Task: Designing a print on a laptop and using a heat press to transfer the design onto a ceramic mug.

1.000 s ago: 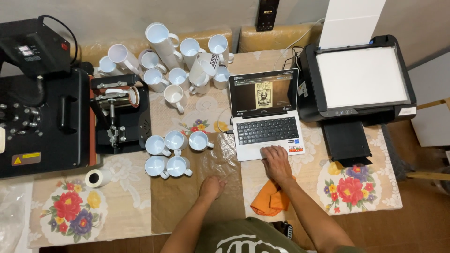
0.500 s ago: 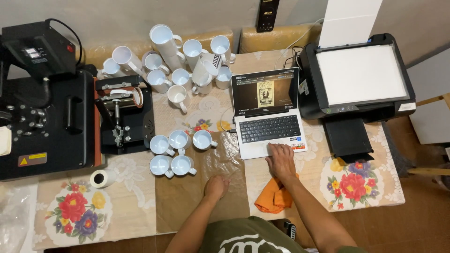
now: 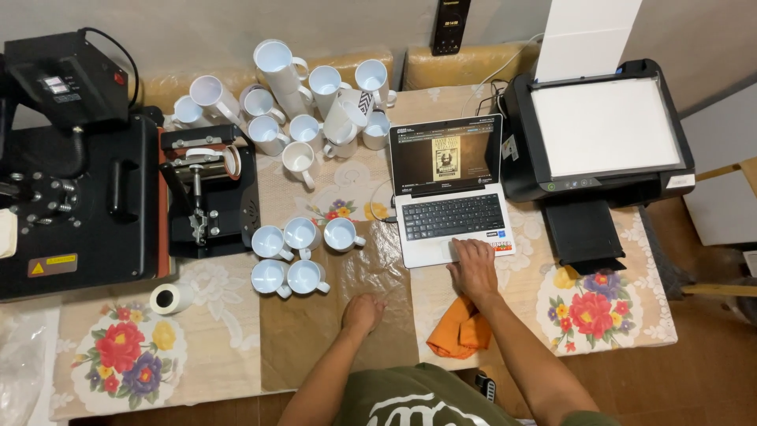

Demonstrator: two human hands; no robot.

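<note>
The table point(image 3: 236, 359) runs across the whole view, covered with a lace cloth printed with red and yellow flowers. At far left sits a large black flat heat press point(image 3: 75, 197), its control box raised at the far corner. At far right stands a black printer point(image 3: 599, 134) with a white sheet upright in its rear feed and its output tray folded out toward the near edge. Just right of the flat press stands a smaller black mug press point(image 3: 206, 197), lever pointing near.

The silver laptop point(image 3: 453, 193) lies open between the mug press and the printer, just left of the printer, its screen showing a dark page with a small sepia poster. The right hand point(image 3: 475, 268) rests palm down on the laptop's near edge, over the touchpad area, fingers loosely together and extended toward the keys. The left hand point(image 3: 363, 309) rests on the bare cloth, near and left of the laptop; its fingers appear curled under, though whether they are closed tight cannot be told.

A cluster of white mugs point(image 3: 311, 106) stands at the far edge of the table, some tipped. A second group of five white mugs point(image 3: 300, 251) sits upright in two rows, just far and left of the left hand. An orange cloth point(image 3: 457, 331) lies crumpled under the right forearm. A small roll of tape point(image 3: 169, 298) lies near the flat press's near right corner.
</note>
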